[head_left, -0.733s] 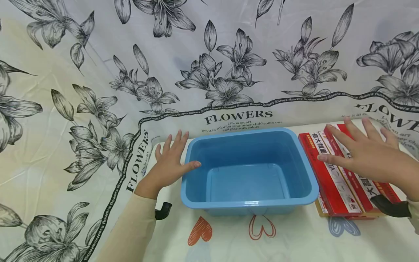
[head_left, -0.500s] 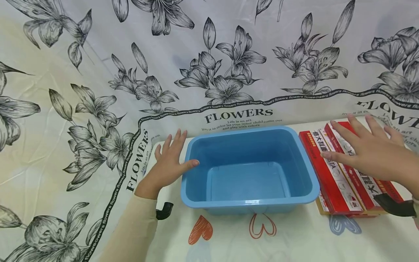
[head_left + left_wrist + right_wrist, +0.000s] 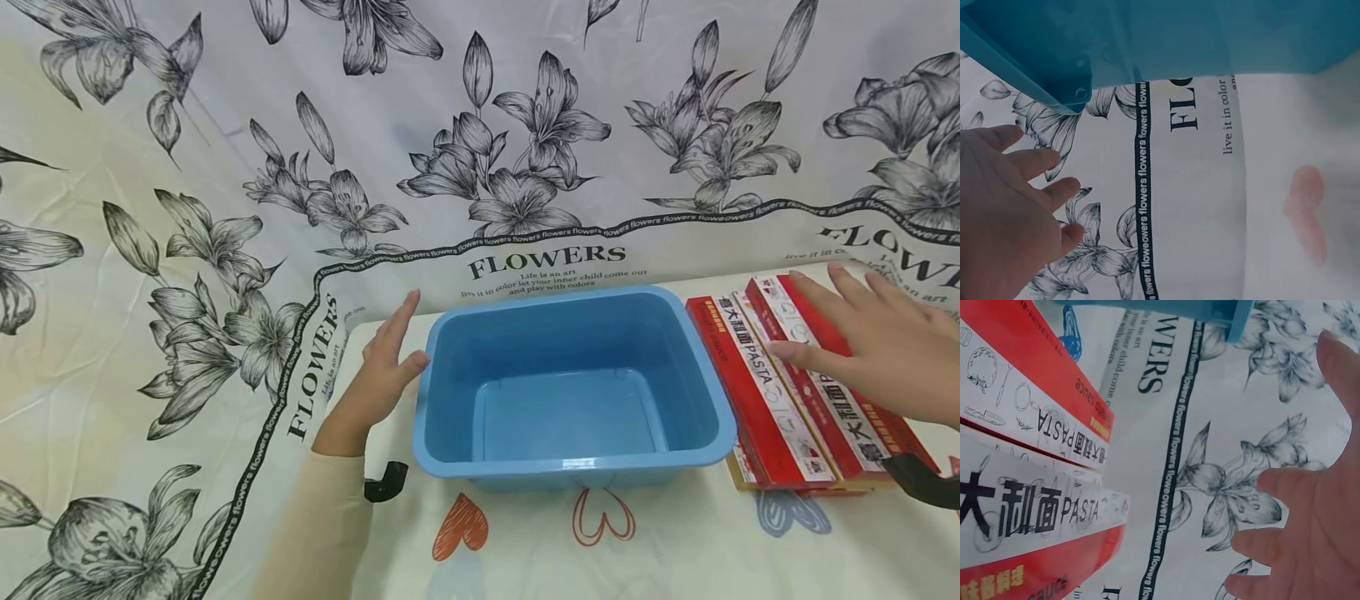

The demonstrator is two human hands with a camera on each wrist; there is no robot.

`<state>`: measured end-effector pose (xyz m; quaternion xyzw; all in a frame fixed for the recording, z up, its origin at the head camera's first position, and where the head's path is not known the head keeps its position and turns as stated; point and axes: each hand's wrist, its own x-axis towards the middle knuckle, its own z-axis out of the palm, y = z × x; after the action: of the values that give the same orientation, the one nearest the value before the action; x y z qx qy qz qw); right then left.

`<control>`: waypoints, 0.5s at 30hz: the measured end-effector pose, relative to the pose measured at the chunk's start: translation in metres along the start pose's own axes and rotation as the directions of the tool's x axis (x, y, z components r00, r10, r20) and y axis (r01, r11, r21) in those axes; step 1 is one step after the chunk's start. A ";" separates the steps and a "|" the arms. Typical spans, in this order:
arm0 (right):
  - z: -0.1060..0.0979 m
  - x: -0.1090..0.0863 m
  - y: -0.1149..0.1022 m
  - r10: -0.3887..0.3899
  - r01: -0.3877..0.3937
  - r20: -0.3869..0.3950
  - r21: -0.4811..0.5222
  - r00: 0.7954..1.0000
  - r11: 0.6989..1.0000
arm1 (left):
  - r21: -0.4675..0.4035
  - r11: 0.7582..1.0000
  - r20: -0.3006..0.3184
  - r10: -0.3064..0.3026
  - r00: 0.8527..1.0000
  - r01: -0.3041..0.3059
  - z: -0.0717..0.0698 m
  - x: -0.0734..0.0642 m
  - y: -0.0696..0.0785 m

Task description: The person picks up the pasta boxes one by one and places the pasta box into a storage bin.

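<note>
A blue plastic tub [image 3: 573, 467] stands on the table in the middle of the head view, with nothing inside. To its left my left hand [image 3: 382, 371] hovers beside the rim, fingers extended and holding nothing. In the left wrist view that hand [image 3: 1010, 212] is apart from the tub's outer wall [image 3: 1210, 37]. On the right lie stacked red-and-white pasta boxes [image 3: 780, 392]. Over them is my right hand [image 3: 892, 350], fingers spread. The right wrist view has the right hand [image 3: 1310, 519] apart from the pasta boxes [image 3: 1035, 512], with nothing in its grasp.
A white cloth [image 3: 540, 542] printed with hearts covers the table. Behind and to the left hangs a floral curtain [image 3: 450, 108] with a dark lettered band. A black strap end [image 3: 386, 482] juts from the left wrist and another [image 3: 922, 482] from the right.
My right hand has moved to the right over the pasta boxes. My left hand has shifted slightly and turned, its fingers closer together. The tub and boxes stay in place.
</note>
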<state>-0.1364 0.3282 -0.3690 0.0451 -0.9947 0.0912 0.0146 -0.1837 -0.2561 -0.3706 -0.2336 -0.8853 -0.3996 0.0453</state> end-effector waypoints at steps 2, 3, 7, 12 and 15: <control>0.000 -0.002 0.005 0.013 -0.013 0.004 0.015 1.000 1.000 | -0.108 0.993 -0.019 0.037 0.999 -0.039 0.001 0.002 -0.003; 0.000 -0.003 0.007 0.016 -0.016 0.005 0.023 1.000 1.000 | -0.163 0.985 -0.029 0.059 0.998 -0.063 0.001 0.003 -0.004; 0.000 -0.008 0.015 0.022 -0.023 0.009 0.063 1.000 0.998 | -0.326 0.933 -0.086 0.130 0.988 -0.151 0.007 0.005 -0.009; 0.001 -0.013 0.024 0.030 -0.036 0.046 0.153 0.999 0.988 | -0.426 0.878 -0.163 0.164 0.973 -0.219 0.021 0.004 -0.016; 0.004 -0.016 0.031 0.031 -0.054 0.084 0.285 0.996 0.957 | -0.466 0.855 -0.200 0.149 0.968 -0.228 0.031 0.002 -0.021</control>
<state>-0.1236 0.3595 -0.3791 0.0288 -0.9715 0.2329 -0.0331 -0.1911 -0.2449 -0.4054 -0.2913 -0.7227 -0.6197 0.0937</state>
